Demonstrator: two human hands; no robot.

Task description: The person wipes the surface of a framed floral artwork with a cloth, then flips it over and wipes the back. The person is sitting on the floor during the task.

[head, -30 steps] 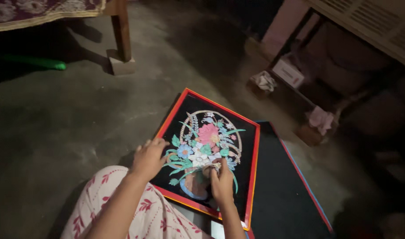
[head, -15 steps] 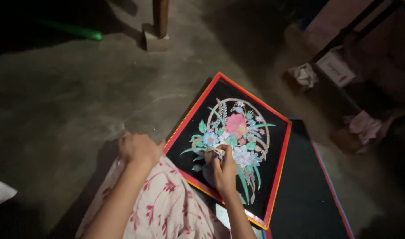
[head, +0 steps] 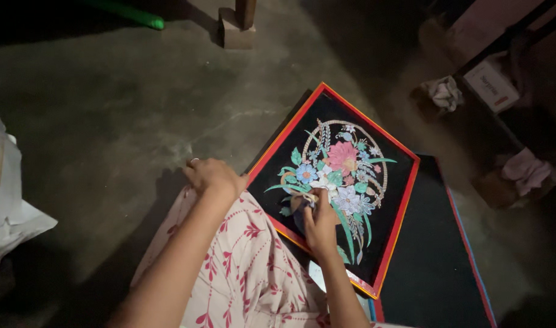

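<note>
A black board with a red frame lies on the floor and bears a colourful flower design. My right hand rests on the lower part of the design, fingers pinched on a small tool whose tip touches the flowers. My left hand sits curled on my knee, on the floral-print fabric, just left of the board's edge; a ring shows on one finger. It seems to hold nothing.
A second dark board with a red and blue edge lies under the first at the right. A wooden leg on a block, a green tube, white bags and crumpled cloths stand around.
The view has swung so the board sits more to the right. My left hand has left the board's edge and come onto my knee. My right hand stays on the design.
</note>
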